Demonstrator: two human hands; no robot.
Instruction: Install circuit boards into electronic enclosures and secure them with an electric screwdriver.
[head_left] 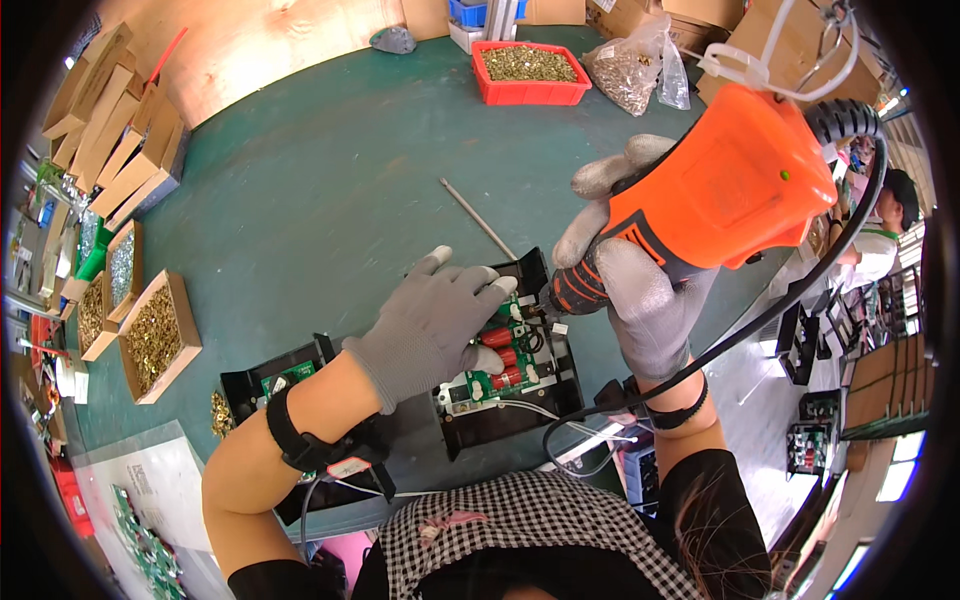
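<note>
My right hand (640, 285), in a grey glove with whitish fingertips, wraps round an orange electric screwdriver (720, 180). The tool's black-and-orange nose slants down to the far right part of a green circuit board (515, 375); its tip is partly hidden. That board carries red cylindrical components (506, 378) and lies in a black housing (470, 430). My left hand (425, 320), gloved alike, spreads over the board's left side. Its thumb is beside the red components and its other fingers reach toward the far end, apart from one another. White wires (530, 406) come off the near side.
Behind the housing lies a thin metal rod (475, 215). A red bin (530, 90) of small brass-coloured parts and a plastic bag (630, 70) stand far back. Cardboard trays (160, 340) of parts line the left. A black cable (780, 290) loops past my right arm. Another person (880, 240) is at far right.
</note>
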